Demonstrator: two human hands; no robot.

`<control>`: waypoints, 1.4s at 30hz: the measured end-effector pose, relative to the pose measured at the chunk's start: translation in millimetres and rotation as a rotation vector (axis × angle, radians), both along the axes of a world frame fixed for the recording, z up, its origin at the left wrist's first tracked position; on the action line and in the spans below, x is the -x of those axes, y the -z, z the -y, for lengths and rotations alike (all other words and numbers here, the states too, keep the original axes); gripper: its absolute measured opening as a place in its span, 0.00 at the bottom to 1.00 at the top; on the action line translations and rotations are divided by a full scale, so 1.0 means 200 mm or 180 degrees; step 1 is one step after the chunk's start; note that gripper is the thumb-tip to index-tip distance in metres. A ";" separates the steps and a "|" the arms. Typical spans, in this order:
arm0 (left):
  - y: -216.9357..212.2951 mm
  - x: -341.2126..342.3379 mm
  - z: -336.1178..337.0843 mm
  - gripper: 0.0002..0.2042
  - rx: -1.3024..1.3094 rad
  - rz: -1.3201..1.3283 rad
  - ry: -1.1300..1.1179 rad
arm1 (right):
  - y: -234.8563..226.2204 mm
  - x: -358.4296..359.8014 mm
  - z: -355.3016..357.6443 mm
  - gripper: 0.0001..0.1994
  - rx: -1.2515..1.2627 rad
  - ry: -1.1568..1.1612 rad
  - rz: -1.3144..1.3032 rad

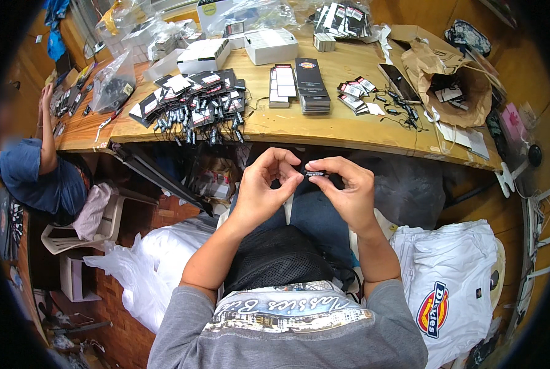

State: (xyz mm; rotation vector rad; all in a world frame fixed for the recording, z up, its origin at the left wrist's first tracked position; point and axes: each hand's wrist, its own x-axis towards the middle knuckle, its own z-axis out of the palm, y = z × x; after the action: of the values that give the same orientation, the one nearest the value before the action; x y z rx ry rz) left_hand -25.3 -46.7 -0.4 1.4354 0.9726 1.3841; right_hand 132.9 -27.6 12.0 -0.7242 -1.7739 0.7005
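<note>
Far left: a seated person in a blue shirt [38, 178] at the wooden table [324, 126], beside a white plastic chair [84, 230]. On the tabletop, a heap of black hang tags [195, 104] with dangling cords, flat and glossy; further right, neat stacks of black tags [312, 86], white boxes [269, 46], then a crumpled brown paper bag [459, 86], open-mouthed.

Below the table edge, raised over the lap: left hand [259, 190], fingers curled, thumb and forefinger pinched together near the tag's left end. Between both hands, a small black rectangular tag [317, 174] with pale print. Right hand [347, 194] clamped on the tag, thumb under, fingertips on top. Forearms bare, elbows bent, grey sleeves at the lower edge.

Lower left, crinkled white plastic bags [146, 264]; lower right, a folded white T-shirt [450, 289] with a coloured emblem.
</note>
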 end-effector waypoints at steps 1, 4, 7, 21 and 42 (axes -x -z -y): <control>0.00 0.00 0.00 0.12 0.0027 0.0043 0.0004 | 0.00 0.00 0.00 0.12 0.0050 0.0009 -0.0015; -0.02 0.01 -0.01 0.12 0.0006 0.0014 -0.0074 | 0.01 -0.01 -0.01 0.12 0.0099 0.0013 -0.0061; -0.01 0.01 -0.02 0.12 -0.0085 -0.0048 0.0013 | 0.01 -0.01 -0.01 0.11 0.0015 -0.0052 -0.0062; 0.00 0.03 -0.06 0.14 0.0151 0.0345 0.0756 | -0.01 -0.01 -0.02 0.10 -0.0245 -0.0271 0.0172; -0.02 0.24 -0.03 0.11 0.0543 0.0296 0.1580 | -0.22 -0.02 -0.03 0.12 -0.0229 -0.0564 0.0358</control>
State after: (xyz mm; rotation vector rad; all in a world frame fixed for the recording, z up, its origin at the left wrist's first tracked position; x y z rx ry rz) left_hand -73.7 -40.4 3.8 1.3536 0.6020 0.9680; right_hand 135.9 -21.8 56.5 -0.5719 -1.9736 0.7214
